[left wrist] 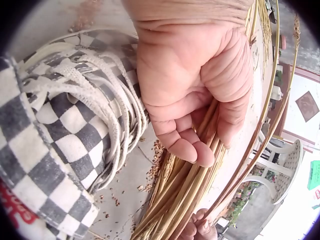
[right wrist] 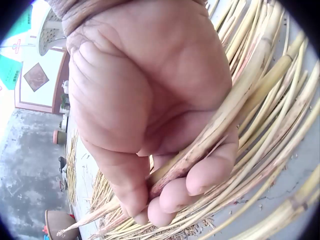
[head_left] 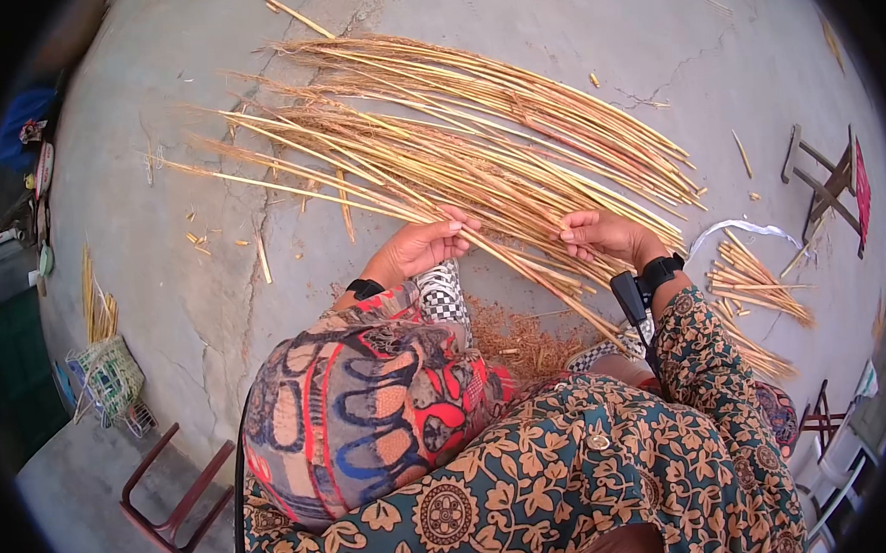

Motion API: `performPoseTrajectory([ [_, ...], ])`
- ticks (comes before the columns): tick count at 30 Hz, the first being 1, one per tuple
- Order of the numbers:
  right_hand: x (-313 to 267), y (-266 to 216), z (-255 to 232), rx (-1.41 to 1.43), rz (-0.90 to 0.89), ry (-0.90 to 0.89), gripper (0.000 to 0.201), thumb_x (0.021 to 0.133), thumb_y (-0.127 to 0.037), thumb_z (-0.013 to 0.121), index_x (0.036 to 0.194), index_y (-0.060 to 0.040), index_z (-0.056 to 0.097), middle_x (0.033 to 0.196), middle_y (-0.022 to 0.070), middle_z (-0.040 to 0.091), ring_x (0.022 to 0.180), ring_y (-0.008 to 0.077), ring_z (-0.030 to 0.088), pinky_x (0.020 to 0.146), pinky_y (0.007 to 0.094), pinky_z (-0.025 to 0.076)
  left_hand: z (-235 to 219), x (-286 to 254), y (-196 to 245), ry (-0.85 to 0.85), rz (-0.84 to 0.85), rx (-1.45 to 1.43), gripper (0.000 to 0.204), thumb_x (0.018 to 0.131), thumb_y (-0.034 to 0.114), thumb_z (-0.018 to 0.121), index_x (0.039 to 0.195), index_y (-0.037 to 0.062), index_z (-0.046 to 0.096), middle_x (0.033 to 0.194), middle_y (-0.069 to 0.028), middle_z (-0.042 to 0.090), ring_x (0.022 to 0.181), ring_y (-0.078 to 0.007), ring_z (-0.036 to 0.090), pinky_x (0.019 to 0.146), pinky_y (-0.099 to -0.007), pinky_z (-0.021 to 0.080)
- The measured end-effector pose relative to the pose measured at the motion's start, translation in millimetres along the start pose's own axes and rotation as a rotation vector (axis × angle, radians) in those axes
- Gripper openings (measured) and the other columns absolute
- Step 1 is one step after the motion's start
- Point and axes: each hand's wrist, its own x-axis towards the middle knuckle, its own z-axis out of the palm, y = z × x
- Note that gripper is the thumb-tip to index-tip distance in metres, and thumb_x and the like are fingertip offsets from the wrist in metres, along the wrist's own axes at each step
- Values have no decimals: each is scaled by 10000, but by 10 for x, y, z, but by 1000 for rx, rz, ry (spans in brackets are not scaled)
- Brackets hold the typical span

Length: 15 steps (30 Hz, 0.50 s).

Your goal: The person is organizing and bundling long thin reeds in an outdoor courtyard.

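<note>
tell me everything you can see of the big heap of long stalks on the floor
The heap of long stalks looks like dried plant stems, straw yellow with reddish-brown patches, straight to gently curved, some jointed. In the head view, thin brushy tips spread at the left and thicker, barer ends lie to the right. It lies in roughly two loose bands on the grey floor. The left hand holds a few stalks at its near edge; the right hand pinches a stalk.
</note>
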Motion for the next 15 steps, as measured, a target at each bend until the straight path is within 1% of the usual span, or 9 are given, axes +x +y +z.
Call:
performPoseTrajectory([
  [1,46,82,-34,60,10,-81,162,921,-238,582,932,-79,615,733,-27,592,621,59,530,542,211,436,-12,1,-11,11,-2,0,156,889,79,581,1045,75,583,1101,-140,617,805,-156,638,736,-299,545],
  [2,43,141,-50,71,30,-78,166,918,-234,586,950,-75,617,739,-25,596,631,62,541,554,213,448,-22,7,-16,20,-1,2,164,888,77,582,1052,74,580,1097,-137,619,804,-154,637,733,-298,544],
  [3,31,129,-1,80,49,-76,171,916,-230,589,968,-70,619,744,-23,600,641,65,552,567,215,459,-22,11,-12,27,4,24,256,888,77,578,1142,72,543,1094,-131,622,794,-149,635,723,-296,540],
  [5,24,141,15,112,83,-79,185,904,-213,606,1008,-62,629,767,-17,615,687,77,588,618,225,493,-7,-1,-12,34,-3,25,313,892,80,572,1199,73,508,1095,-129,622,788,-149,634,718,-293,539],
  [7,26,118,56,96,117,-49,168,899,-205,614,987,-63,634,771,-15,620,692,81,591,623,229,496,53,-29,24,38,5,40,385,900,80,558,1271,69,455,1064,-114,629,799,-151,627,734,-288,530],
  [8,24,114,77,89,133,-33,160,896,-201,617,977,-64,636,774,-13,622,695,84,593,625,232,498,53,-36,12,33,1,26,370,900,82,560,1258,68,467,1057,-109,630,806,-152,622,741,-286,527],
  [11,90,206,35,77,181,-150,148,892,-190,623,958,-58,640,775,-6,629,699,95,602,627,240,504,26,-19,1,39,-18,8,321,901,92,568,1213,64,503,1040,-97,629,827,-153,609,761,-281,516],
  [14,123,294,11,84,212,-103,148,890,-182,626,949,-47,638,770,2,631,703,102,606,628,245,506,-82,-13,-44,83,-49,14,257,901,107,577,1152,66,541,1043,-93,625,840,-154,601,769,-279,511],
  [15,131,296,3,80,212,-146,146,889,-182,627,937,-45,645,779,10,638,719,107,611,640,257,512,-96,-13,-49,88,-55,9,230,901,113,580,1126,70,553,1047,-95,624,842,-153,601,767,-280,512],
])
